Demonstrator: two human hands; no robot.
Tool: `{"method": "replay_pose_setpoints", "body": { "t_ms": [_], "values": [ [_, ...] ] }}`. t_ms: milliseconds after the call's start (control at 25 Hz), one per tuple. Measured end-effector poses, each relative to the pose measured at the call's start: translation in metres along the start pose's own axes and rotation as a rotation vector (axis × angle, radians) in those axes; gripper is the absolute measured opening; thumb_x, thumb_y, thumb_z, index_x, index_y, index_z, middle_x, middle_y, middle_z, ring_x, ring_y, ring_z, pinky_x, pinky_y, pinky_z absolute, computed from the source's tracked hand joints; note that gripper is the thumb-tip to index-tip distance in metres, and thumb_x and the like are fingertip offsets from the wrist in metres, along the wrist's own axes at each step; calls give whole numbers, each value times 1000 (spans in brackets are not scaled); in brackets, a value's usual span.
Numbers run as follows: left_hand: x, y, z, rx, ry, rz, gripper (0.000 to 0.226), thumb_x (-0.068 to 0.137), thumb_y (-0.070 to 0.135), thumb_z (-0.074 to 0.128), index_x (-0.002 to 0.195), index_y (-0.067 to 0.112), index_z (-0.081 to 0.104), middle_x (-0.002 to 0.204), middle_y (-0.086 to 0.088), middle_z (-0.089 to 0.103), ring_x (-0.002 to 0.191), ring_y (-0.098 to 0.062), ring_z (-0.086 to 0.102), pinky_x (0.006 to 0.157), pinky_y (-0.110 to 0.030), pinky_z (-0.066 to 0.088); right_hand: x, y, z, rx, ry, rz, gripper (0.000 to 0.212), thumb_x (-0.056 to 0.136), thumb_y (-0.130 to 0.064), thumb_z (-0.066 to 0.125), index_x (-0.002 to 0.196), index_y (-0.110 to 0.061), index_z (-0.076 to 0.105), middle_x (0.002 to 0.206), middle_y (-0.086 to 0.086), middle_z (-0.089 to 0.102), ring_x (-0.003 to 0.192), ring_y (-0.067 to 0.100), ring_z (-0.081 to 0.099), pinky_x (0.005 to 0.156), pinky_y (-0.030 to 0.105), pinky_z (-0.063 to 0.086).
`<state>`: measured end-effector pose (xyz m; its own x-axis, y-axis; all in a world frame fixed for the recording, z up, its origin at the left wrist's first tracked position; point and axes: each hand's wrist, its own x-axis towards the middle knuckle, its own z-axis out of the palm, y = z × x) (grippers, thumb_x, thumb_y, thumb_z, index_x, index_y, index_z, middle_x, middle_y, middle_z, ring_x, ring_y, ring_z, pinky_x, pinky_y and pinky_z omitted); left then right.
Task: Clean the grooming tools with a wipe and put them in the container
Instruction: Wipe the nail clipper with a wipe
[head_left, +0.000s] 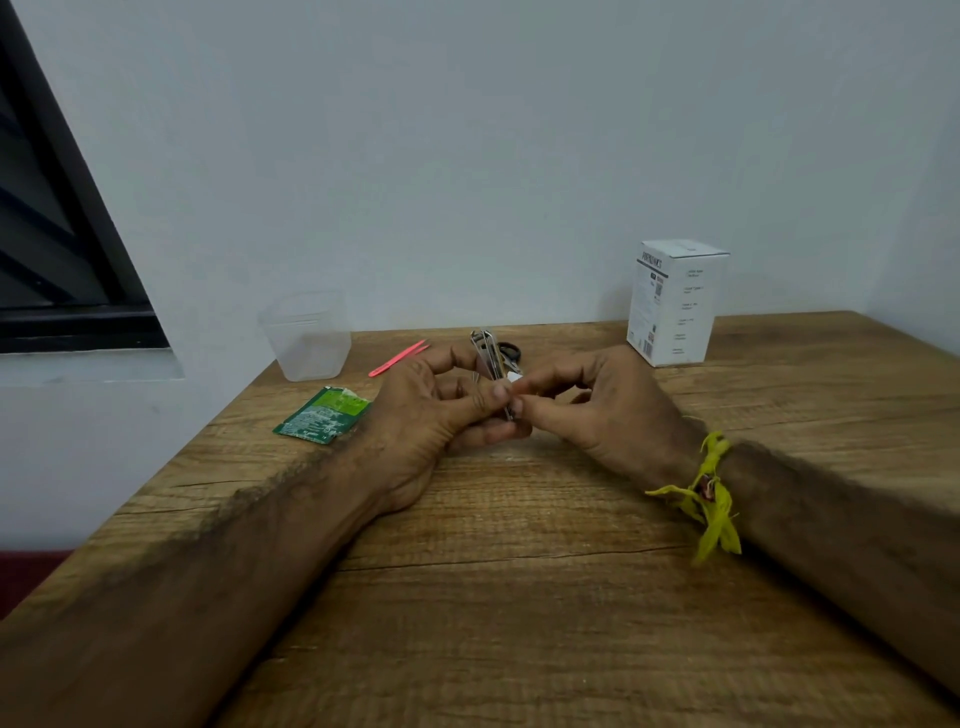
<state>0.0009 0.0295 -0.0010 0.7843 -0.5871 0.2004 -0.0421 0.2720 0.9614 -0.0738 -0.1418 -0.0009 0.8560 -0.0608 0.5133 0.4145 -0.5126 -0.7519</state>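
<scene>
Now: left hand grips nail clipper | right hand pinches half-hidden wipe

wood-grain tabletop pushed into a corner of plain pale grey-white walls, dark-framed window with slanted louvres at left above a white sill, dark red floor strip at lower left, flat dim light
</scene>
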Motion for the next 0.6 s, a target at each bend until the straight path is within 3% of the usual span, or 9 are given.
{"method": "replay_pose_setpoints", "body": {
  "t_ms": [80,160,280,360,440,600],
  "values": [
    [0,0,2,51,-1,29,18,67,7,78,73,17,65,69,-13,68,68,-22,74,61,-31,62,-1,1,4,-103,53,-35,11,79,-10,77,89,-13,78,77,-3,72,61,5,64,51,18,48],
    [-1,0,5,102,-7,67,18,68,9,79,69,23,67,68,-11,67,68,-19,72,61,-29,61,0,1,9,-220,93,-51,13,75,-13,75,87,-17,77,74,-6,69,57,2,59,50,15,42],
    [0,-2,7,170,-17,101,14,78,6,76,87,14,70,74,-12,69,72,-22,74,63,-28,61,2,2,9,-336,158,-37,11,72,-24,71,83,-22,75,74,-7,68,69,7,62,60,30,52],
    [1,-4,6,190,-17,68,17,87,1,70,104,-1,66,82,-17,71,77,-28,75,67,-32,63,3,4,5,-345,220,-44,7,75,-23,71,81,-21,74,75,-8,67,71,10,62,64,34,54],
    [2,-5,4,212,-23,20,18,91,3,69,108,-3,66,84,-18,70,77,-32,75,70,-36,64,7,7,-2,-333,266,-25,4,79,-19,71,81,-19,75,77,-7,69,73,13,63,67,34,54],
    [3,-5,2,169,35,3,20,90,6,71,107,-3,67,84,-23,72,72,-36,74,63,-32,62,7,7,-8,-112,90,95,11,89,-28,71,83,-22,78,75,-2,74,75,21,67,68,32,52]
  ]
}}
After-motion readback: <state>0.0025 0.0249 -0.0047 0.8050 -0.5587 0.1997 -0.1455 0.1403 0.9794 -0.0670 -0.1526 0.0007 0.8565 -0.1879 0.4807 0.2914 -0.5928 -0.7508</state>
